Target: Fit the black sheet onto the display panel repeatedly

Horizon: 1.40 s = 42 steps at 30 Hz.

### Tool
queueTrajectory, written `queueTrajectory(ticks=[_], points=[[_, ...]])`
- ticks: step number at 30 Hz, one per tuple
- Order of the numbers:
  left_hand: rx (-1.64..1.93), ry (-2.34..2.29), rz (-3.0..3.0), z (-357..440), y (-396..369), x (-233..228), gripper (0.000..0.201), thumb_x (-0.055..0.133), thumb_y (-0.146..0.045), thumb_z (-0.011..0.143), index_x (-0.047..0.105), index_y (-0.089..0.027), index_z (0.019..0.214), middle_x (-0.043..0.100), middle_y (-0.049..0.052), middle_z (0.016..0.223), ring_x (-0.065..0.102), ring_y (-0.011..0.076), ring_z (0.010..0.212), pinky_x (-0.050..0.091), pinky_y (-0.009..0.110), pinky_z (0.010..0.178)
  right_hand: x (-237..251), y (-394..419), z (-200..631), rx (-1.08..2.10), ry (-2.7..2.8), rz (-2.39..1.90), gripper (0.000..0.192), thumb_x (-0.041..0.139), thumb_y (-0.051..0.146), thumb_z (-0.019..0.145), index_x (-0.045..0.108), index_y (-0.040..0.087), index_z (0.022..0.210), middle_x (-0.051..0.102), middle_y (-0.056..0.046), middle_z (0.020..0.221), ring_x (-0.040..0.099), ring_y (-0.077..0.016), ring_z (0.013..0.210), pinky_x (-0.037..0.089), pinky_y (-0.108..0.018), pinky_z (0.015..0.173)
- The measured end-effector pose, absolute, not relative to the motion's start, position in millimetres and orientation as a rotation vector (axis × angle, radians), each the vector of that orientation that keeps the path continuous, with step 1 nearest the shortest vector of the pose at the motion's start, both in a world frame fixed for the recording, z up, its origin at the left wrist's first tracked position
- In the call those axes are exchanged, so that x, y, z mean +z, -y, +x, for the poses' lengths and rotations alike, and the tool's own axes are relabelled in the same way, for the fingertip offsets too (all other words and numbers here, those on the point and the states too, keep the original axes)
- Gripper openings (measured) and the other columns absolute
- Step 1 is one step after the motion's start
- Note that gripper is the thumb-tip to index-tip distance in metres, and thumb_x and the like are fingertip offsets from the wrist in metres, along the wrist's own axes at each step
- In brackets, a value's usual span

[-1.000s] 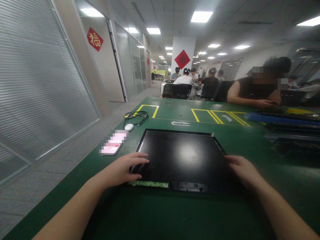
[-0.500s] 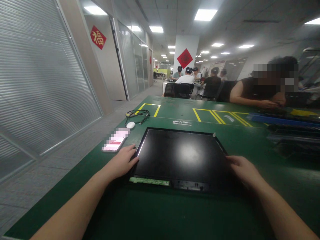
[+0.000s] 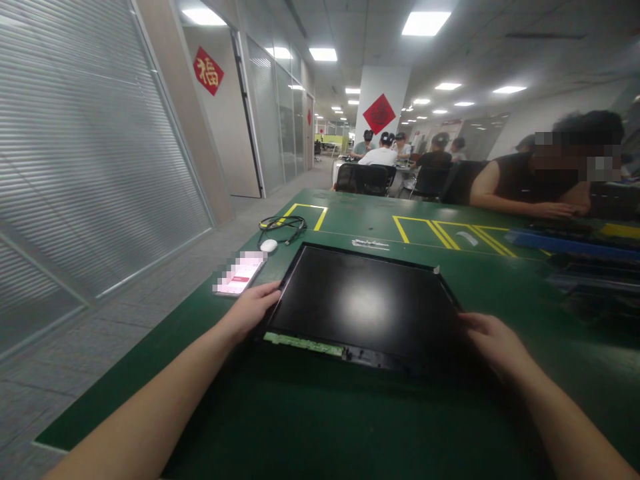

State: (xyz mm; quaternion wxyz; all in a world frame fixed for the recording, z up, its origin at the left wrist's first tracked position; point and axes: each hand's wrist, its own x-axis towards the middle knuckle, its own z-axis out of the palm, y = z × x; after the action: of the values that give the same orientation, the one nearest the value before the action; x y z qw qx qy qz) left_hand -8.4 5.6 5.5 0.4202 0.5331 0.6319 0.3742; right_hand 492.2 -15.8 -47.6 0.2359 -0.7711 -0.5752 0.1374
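Note:
A black LCD screen panel [image 3: 367, 293] is in front of me over the green table, face up, its left side tilted slightly higher. A green circuit strip [image 3: 304, 344] runs along the left part of its near edge. My left hand [image 3: 255, 305] is closed on the panel's left edge, with the thumb on top and the other fingers partly hidden. My right hand [image 3: 487, 333] grips the right edge, its fingertips hidden under the frame. A small pale tab [image 3: 437, 270] sticks up at the far right corner.
Left of the panel lie a lit phone [image 3: 241, 275], a white mouse [image 3: 269, 246] and a coiled black cable [image 3: 283, 227]. Yellow tape outlines [image 3: 425, 230] mark the green table [image 3: 340, 427]. At the right are dark parts and a blue strip [image 3: 555, 240]; a person [image 3: 520, 180] sits behind them.
The panel's left side has risen and my left hand has closed round that edge. My right hand stays at the right edge. The whole view has shifted slightly.

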Motion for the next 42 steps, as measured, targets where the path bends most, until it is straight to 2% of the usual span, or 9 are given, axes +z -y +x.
queueTrajectory(ticks=[5, 9, 16, 25, 32, 37, 42], points=[[1.009, -1.432, 0.819, 4, 2, 19, 0.046, 0.058, -0.011, 0.089, 0.058, -0.016, 0.135, 0.079, 0.008, 0.077, 0.073, 0.0199, 0.059, 0.059, 0.029, 0.056, -44, 16, 490, 0.415, 1.585, -2.182, 0.045, 0.053, 0.022, 0.074, 0.072, 0.016, 0.114, 0.071, -0.013, 0.111, 0.067, -0.0253, 0.096, 0.051, -0.034, 0.080], [1.034, -1.375, 0.750, 7, 4, 24, 0.046, 0.058, -0.007, 0.089, 0.059, -0.016, 0.134, 0.078, 0.007, 0.071, 0.072, 0.0187, 0.053, 0.057, 0.025, 0.049, -44, 17, 489, 0.424, 1.560, -2.189, 0.046, 0.051, 0.021, 0.074, 0.072, 0.017, 0.115, 0.071, -0.012, 0.110, 0.067, -0.0247, 0.097, 0.051, -0.033, 0.082], [1.026, -1.352, 0.768, 6, 6, 24, 0.044, 0.056, -0.007, 0.090, 0.060, -0.017, 0.133, 0.077, 0.006, 0.068, 0.071, 0.0175, 0.052, 0.058, 0.024, 0.047, -51, 15, 494, 0.409, 1.519, -2.113, 0.042, 0.058, 0.020, 0.067, 0.075, 0.020, 0.105, 0.074, -0.009, 0.097, 0.069, -0.0236, 0.088, 0.052, -0.031, 0.076], [1.029, -1.419, 0.756, 9, 7, 28, 0.043, 0.058, -0.007, 0.090, 0.062, -0.019, 0.131, 0.077, 0.005, 0.067, 0.071, 0.0166, 0.051, 0.056, 0.021, 0.045, -51, 17, 492, 0.501, 1.474, -2.076, 0.043, 0.058, 0.022, 0.069, 0.074, 0.021, 0.108, 0.074, -0.009, 0.096, 0.069, -0.0229, 0.085, 0.052, -0.031, 0.074], [1.050, -1.437, 0.730, 13, 8, 31, 0.041, 0.059, -0.005, 0.088, 0.066, -0.019, 0.125, 0.076, 0.002, 0.064, 0.070, 0.0158, 0.051, 0.058, 0.022, 0.050, -48, 17, 490, 0.499, 1.490, -2.098, 0.043, 0.057, 0.022, 0.070, 0.074, 0.019, 0.109, 0.074, -0.010, 0.097, 0.069, -0.0250, 0.087, 0.052, -0.034, 0.077], [1.041, -1.425, 0.701, 13, 9, 32, 0.048, 0.064, -0.007, 0.085, 0.062, -0.019, 0.131, 0.078, 0.005, 0.069, 0.071, 0.0181, 0.049, 0.059, 0.025, 0.050, -47, 19, 488, 0.495, 1.520, -2.053, 0.037, 0.059, 0.025, 0.070, 0.076, 0.022, 0.103, 0.075, -0.008, 0.092, 0.069, -0.0246, 0.084, 0.053, -0.032, 0.074], [1.017, -1.445, 0.706, 13, 11, 35, 0.057, 0.059, -0.003, 0.086, 0.051, -0.017, 0.141, 0.077, 0.005, 0.069, 0.071, 0.0187, 0.050, 0.058, 0.025, 0.048, -48, 18, 488, 0.469, 1.525, -2.032, 0.037, 0.059, 0.023, 0.069, 0.076, 0.022, 0.102, 0.075, -0.007, 0.090, 0.069, -0.0239, 0.086, 0.052, -0.032, 0.076]])
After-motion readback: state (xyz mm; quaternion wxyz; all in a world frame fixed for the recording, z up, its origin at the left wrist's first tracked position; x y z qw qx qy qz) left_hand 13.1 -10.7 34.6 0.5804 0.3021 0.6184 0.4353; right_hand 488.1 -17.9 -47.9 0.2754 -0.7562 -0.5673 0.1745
